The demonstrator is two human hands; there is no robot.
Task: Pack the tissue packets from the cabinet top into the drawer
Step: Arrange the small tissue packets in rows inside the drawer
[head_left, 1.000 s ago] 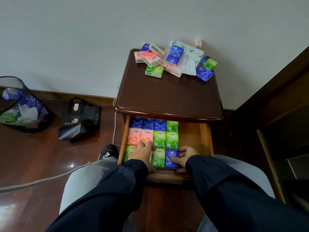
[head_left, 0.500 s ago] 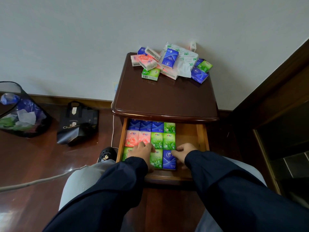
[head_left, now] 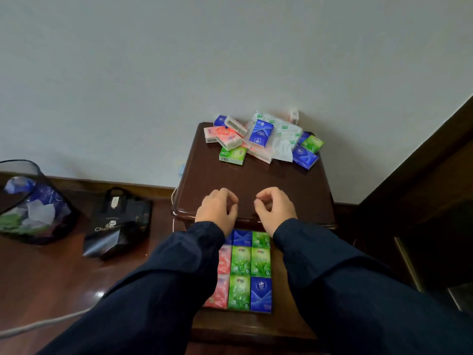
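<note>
On the floor at far left stands a dark mesh bin [head_left: 30, 201] holding crumpled wrappers, and just right of it a black tote bag [head_left: 119, 221] slumps against the skirting, both well apart from the work.

Next comes the wooden cabinet. Its tabletop [head_left: 289, 190] is bare across the near half, giving free room to reach. The left hand [head_left: 217, 210] hovers above the front edge with fingers loosely curled and holding nothing. The right hand [head_left: 275, 209] hovers beside it, likewise loosely curled and unladen. Both seem poised to reach for more.

Below them the open drawer [head_left: 256, 326] holds packed packets [head_left: 240, 262] laid flat in tight rows, filling its left and middle. Its right side is hidden by a sleeve.

At the tabletop's back edge, against the wall, lies the loose pile of tissue packets [head_left: 258, 139], jumbled and overlapping, some near the right rim.
</note>
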